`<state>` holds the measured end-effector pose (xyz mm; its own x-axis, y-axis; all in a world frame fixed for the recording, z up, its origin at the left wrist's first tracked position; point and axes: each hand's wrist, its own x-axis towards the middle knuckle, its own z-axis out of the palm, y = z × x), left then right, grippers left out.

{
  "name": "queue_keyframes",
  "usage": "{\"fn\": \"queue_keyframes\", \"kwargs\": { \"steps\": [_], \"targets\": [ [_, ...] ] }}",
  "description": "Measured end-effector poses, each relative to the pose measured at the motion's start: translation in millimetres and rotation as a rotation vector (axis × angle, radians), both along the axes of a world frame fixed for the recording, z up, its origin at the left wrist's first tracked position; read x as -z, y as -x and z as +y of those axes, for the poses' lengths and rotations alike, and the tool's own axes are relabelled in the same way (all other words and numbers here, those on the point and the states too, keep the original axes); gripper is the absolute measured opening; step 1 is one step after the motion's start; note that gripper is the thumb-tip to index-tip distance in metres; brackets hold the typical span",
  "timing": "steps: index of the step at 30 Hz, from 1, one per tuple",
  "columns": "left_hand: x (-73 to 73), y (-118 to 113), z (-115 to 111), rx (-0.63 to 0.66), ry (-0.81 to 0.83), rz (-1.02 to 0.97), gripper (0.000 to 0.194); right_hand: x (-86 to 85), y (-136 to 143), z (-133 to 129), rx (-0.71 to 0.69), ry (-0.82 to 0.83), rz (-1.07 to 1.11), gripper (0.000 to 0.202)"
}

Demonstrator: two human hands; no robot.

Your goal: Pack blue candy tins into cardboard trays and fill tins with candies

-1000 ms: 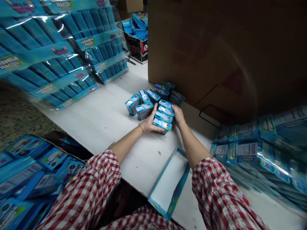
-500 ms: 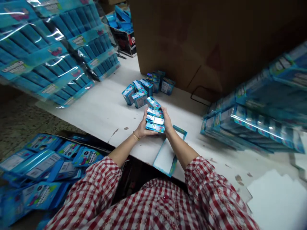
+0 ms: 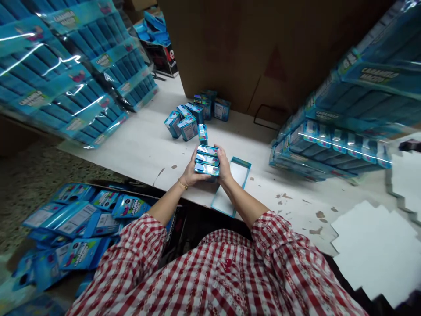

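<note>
Between my two hands a short row of three small blue boxes (image 3: 207, 159) is squeezed together, their shiny ends facing up. My left hand (image 3: 190, 172) is closed on the left side of the row, and my right hand (image 3: 224, 166) grips the right side. Just beyond the row stands a single blue box (image 3: 203, 133). Partly under my right forearm lies a shallow open tray (image 3: 247, 164) with a blue rim and a white bottom. Farther back, several more blue boxes (image 3: 188, 128) stand loosely grouped on the white table.
Wrapped display packs (image 3: 79, 101) rise at the left, and more wrapped packs (image 3: 329, 145) stand at the right. A large brown carton (image 3: 230, 52) walls off the back. Flattened blue boxes (image 3: 75, 219) fill a carton at lower left. White sheets (image 3: 378, 250) lie at lower right.
The box beyond the row, which leaned tilted at my right fingers, now stands apart from it. My hands have drawn slightly left with the three boxes. The whole view has shifted a little.
</note>
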<state>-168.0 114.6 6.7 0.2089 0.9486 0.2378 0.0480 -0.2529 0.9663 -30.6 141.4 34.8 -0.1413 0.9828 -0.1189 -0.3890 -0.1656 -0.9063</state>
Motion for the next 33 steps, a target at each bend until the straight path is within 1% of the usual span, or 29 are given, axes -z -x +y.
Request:
{"fn": "queue_keyframes", "kwargs": {
  "steps": [2, 4, 6, 7, 9, 11, 13, 15, 17, 20, 21, 23, 25, 27, 30, 33],
  "targets": [
    [-19.0, -11, -9, -0.01, -0.079, 0.072, 0.118, -15.9, -14, -17, 0.023, -0.084, -0.021, 0.054],
    [-36.7, -29, -13, 0.005, -0.202, 0.167, 0.123, -29.8, -35, -32, 0.081, -0.178, -0.032, 0.049],
    [-46.1, -50, -12, 0.061, -0.329, 0.226, 0.126, -35.8, -58, -43, 0.174, -0.217, -0.017, 0.045],
    [-46.6, -61, -9, 0.096, -0.372, 0.236, 0.126, -35.1, -69, -46, 0.223, -0.211, -0.003, 0.043],
    [-39.9, -81, -2, 0.162, -0.389, 0.238, 0.125, -27.4, -86, -48, 0.31, -0.165, 0.014, 0.043],
    [-27.0, -96, 5, 0.204, -0.339, 0.226, 0.124, -15.8, -97, -48, 0.373, -0.106, 0.01, 0.044],
    [-14.5, -105, 9, 0.216, -0.277, 0.217, 0.125, -5.2, -104, -45, 0.407, -0.067, -0.003, 0.043],
    [-7.3, -110, 10, 0.217, -0.226, 0.208, 0.127, 1.9, -108, -44, 0.414, -0.051, -0.049, 0.043],
    [-5.7, -110, 10, 0.227, -0.177, 0.197, 0.129, 6.1, -113, -42, 0.411, -0.043, -0.157, 0.045],
    [-6.6, -106, 12, 0.262, -0.125, 0.196, 0.132, 12.5, -125, -33, 0.419, -0.027, -0.445, 0.05],
    [-6.3, -103, 14, 0.27, -0.115, 0.215, 0.131, 14.9, -129, -27, 0.364, -0.035, -0.573, 0.051],
    [-4.6, -98, 17, 0.291, -0.091, 0.199, 0.129, 19.1, -136, -13, 0.281, -0.151, -0.797, 0.054],
    [-2.1, -95, 17, 0.285, -0.058, 0.236, 0.128, 21.3, -141, 0, 0.208, -0.296, -0.932, 0.057],
    [0.0, -93, 15, 0.247, -0.027, 0.319, 0.127, 20.2, -145, 10, 0.122, -0.427, -1.027, 0.059],
    [1.0, -92, 11, 0.223, -0.046, 0.41, 0.117, 9.8, -152, 13, -0.013, -0.625, -1.214, 0.059],
    [2.5, -88, 2, 0.236, -0.089, 0.455, 0.095, -10.6, -149, -5, -0.03, -0.801, -1.518, 0.057]
  ]
}}
